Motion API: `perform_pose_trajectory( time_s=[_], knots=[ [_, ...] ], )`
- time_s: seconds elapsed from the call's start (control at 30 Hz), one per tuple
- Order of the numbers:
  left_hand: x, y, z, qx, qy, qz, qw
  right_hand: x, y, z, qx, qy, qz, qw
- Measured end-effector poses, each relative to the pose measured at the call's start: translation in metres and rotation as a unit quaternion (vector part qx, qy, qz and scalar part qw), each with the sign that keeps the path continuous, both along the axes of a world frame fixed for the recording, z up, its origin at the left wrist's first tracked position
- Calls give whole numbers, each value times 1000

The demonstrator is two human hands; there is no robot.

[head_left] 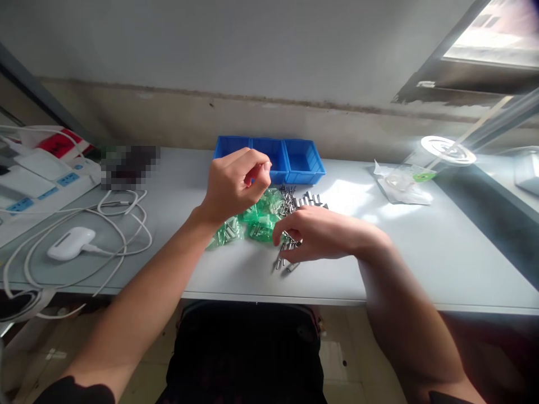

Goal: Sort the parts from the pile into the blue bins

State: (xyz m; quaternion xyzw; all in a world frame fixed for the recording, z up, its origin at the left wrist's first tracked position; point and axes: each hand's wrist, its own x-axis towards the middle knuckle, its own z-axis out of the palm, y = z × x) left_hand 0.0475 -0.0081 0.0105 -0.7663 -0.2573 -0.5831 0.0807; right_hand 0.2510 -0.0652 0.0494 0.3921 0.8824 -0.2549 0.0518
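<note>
My left hand (238, 178) is raised in front of the blue three-compartment bin (304, 163), its fingers curled into a fist. Whatever it may hold is hidden inside. Lower and to the right, my right hand (322, 233) hovers over small shiny metal pins (279, 261), thumb and forefinger apart around them. Part of that pile is covered by the hand. Green-tinted plastic bags (263, 227) with small metal pieces lie between my hands. Behind my right hand are more loose metal pieces (309, 198), some of them short and blocky.
At left, a white charging case (71, 243) lies among looped white cables (122, 224), near a power strip (50, 182). A clear plastic packet (404, 182) and a round white-topped container (447, 151) are at right. The table's front edge (273, 297) is close to my lap.
</note>
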Motion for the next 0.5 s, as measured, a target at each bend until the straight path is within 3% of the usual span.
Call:
perform_pose_trajectory(
  time_s=[0.2, 0.5],
  knots=[
    [3, -3, -1, -9, 6, -1, 1000, -12, -3, -10, 16, -52, 23, 998],
    [4, -4, 0, -11, 9, -7, 1000, -12, -2, -15, 17, -43, 34, 998]
  ],
)
